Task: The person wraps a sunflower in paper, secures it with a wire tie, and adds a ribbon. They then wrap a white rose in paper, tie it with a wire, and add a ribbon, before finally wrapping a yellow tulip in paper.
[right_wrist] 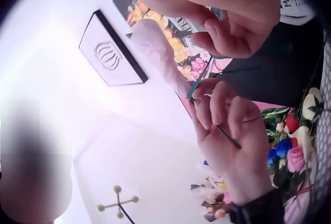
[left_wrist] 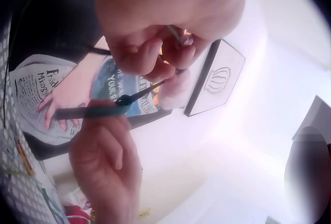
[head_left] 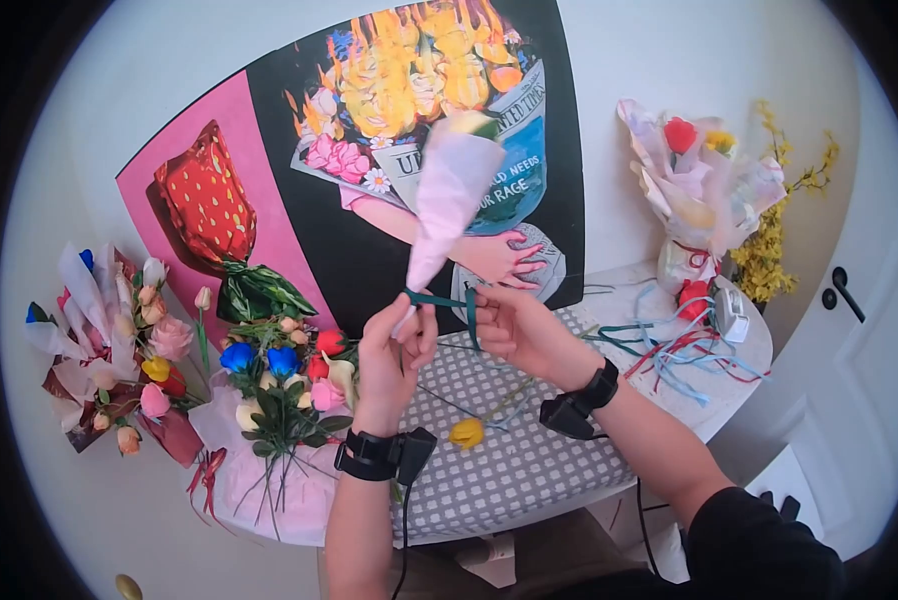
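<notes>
A flower wrapped in a pale pink paper cone (head_left: 454, 190) stands upright above the table, its narrow end gripped by the left hand (head_left: 394, 350). A dark green ribbon (head_left: 441, 299) runs from that narrow end to the right hand (head_left: 519, 330), which pinches it between thumb and fingers. Part of the ribbon hangs in a loop below the right fingers. In the right wrist view the left hand (right_wrist: 230, 126) curls round a thin stem under the paper cone (right_wrist: 158, 51). The left wrist view shows the ribbon (left_wrist: 93, 112) stretched between both hands.
Loose roses and stems (head_left: 284, 400) lie on the table's left side beside a wrapped bouquet (head_left: 134, 350). A yellow flower (head_left: 466, 432) rests on the checked cloth (head_left: 529, 465). At the right are tangled ribbons (head_left: 669, 350) and another bouquet (head_left: 694, 190); a painted board (head_left: 299, 250) stands behind.
</notes>
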`<state>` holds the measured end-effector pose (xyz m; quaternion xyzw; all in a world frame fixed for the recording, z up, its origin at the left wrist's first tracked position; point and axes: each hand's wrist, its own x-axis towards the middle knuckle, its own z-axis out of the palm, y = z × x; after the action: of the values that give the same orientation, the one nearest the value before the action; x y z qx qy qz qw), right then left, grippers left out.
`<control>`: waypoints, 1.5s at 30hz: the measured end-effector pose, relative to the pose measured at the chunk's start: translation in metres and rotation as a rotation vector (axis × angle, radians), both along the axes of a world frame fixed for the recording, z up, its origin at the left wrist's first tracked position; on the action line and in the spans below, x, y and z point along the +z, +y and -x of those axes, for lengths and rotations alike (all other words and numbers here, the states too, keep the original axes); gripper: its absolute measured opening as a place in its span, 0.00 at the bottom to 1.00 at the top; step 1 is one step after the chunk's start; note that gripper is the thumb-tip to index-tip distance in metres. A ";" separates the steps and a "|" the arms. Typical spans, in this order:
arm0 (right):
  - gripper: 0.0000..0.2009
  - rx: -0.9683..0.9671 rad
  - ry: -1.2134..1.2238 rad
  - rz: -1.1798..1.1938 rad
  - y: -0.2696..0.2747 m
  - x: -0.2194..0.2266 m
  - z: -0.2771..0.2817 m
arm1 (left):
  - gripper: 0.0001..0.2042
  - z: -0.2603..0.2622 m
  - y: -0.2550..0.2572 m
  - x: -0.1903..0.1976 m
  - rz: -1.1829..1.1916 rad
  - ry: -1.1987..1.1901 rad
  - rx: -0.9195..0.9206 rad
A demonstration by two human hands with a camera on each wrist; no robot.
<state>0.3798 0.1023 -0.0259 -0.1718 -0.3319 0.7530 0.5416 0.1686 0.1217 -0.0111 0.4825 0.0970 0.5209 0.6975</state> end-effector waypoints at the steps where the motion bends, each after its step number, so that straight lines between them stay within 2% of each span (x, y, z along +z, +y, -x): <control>1: 0.11 -0.003 0.002 0.001 0.002 -0.001 -0.002 | 0.17 -0.003 -0.002 -0.001 -0.028 0.048 0.003; 3: 0.09 -0.043 0.077 0.021 0.005 -0.002 -0.007 | 0.20 -0.010 -0.007 0.000 -0.071 0.134 0.006; 9: 0.08 -0.092 0.112 0.058 0.011 -0.008 -0.012 | 0.20 -0.021 -0.017 0.004 -0.120 0.178 0.092; 12: 0.10 -0.170 0.188 0.066 0.013 -0.010 -0.014 | 0.20 -0.015 -0.007 -0.003 -0.178 0.272 0.072; 16: 0.11 -0.196 0.127 0.009 0.024 -0.020 -0.017 | 0.21 -0.018 -0.009 -0.001 -0.235 0.333 0.005; 19: 0.12 -0.121 0.122 0.040 0.025 -0.023 -0.015 | 0.21 -0.025 -0.014 -0.002 -0.213 0.355 0.060; 21: 0.12 -0.102 0.085 -0.076 0.021 -0.018 -0.014 | 0.21 -0.024 -0.007 -0.011 -0.229 0.380 0.059; 25: 0.12 -0.039 0.074 -0.146 0.026 -0.022 -0.014 | 0.20 -0.022 0.002 -0.019 -0.230 0.416 0.053; 27: 0.12 -0.268 0.026 0.043 0.022 -0.020 -0.004 | 0.18 -0.025 0.000 -0.019 -0.215 0.407 0.176; 28: 0.12 -0.263 0.023 0.041 0.023 -0.020 -0.002 | 0.18 -0.023 0.001 -0.018 -0.215 0.405 0.181; 30: 0.12 -0.694 -0.217 0.091 0.021 -0.020 -0.003 | 0.17 -0.021 0.003 -0.016 -0.225 0.402 0.266; 31: 0.12 -0.690 -0.220 0.091 0.022 -0.019 -0.004 | 0.17 -0.019 0.004 -0.016 -0.223 0.400 0.270; 33: 0.10 -0.966 -0.366 -0.080 0.020 -0.010 -0.010 | 0.16 -0.018 0.002 -0.012 -0.201 0.414 0.278; 34: 0.10 -0.966 -0.367 -0.081 0.015 -0.006 -0.016 | 0.16 -0.018 0.003 -0.013 -0.201 0.414 0.278; 36: 0.12 -0.554 -0.451 -0.194 0.004 0.002 -0.026 | 0.15 -0.018 0.006 -0.015 -0.225 0.434 0.302; 37: 0.12 -0.552 -0.450 -0.196 0.001 0.008 -0.019 | 0.15 -0.019 0.005 -0.014 -0.227 0.434 0.304; 39: 0.13 -0.551 -0.680 -0.392 -0.003 0.014 0.001 | 0.15 -0.020 0.003 -0.013 -0.258 0.460 0.334; 40: 0.13 -0.551 -0.678 -0.390 -0.001 0.009 0.001 | 0.15 -0.019 0.004 -0.015 -0.257 0.463 0.333; 42: 0.14 -0.337 -0.761 -0.456 0.004 -0.001 -0.002 | 0.15 -0.018 0.008 -0.019 -0.281 0.418 0.347; 45: 0.13 -0.259 -0.706 -0.409 -0.006 0.010 -0.001 | 0.17 -0.019 0.004 -0.014 -0.235 0.396 0.317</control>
<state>0.3805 0.0966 -0.0163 -0.3485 -0.6150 0.4925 0.5077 0.1875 0.1257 -0.0246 0.6313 0.2448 0.5265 0.5141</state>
